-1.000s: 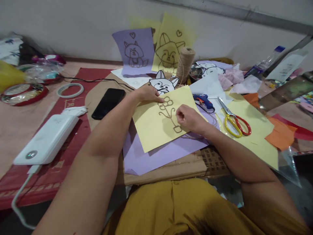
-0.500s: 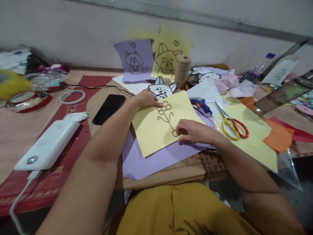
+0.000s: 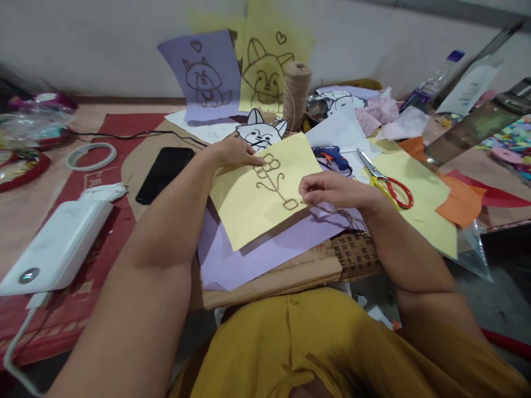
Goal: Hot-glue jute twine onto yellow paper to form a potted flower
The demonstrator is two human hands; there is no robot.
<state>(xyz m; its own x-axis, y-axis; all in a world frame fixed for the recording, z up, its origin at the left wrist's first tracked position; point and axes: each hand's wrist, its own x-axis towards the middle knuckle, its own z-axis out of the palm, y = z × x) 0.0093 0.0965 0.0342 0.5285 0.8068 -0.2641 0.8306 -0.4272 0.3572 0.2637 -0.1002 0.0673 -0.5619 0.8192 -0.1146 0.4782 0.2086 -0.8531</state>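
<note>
A yellow paper sheet lies tilted over a purple paper sheet. Brown twine forms a potted flower outline on the yellow sheet. My left hand grips the yellow sheet at its far left edge, fingertips close to the flower head. Just right of the twine pot, my right hand is closed in a pinch at the sheet's right edge. A loose length of twine runs from its fingertips and trails over the purple sheet. The palm side of the right hand is hidden.
Scissors rest on yellow paper at right, beside a blue glue gun. Behind stand a twine spool and a purple fox picture. At left are a black phone, a tape roll and a white power bank.
My right hand has lifted slightly off the twine pot, uncovering it, and loose twine now shows below the hand. My left hand keeps its place on the sheet. The view has shifted.
</note>
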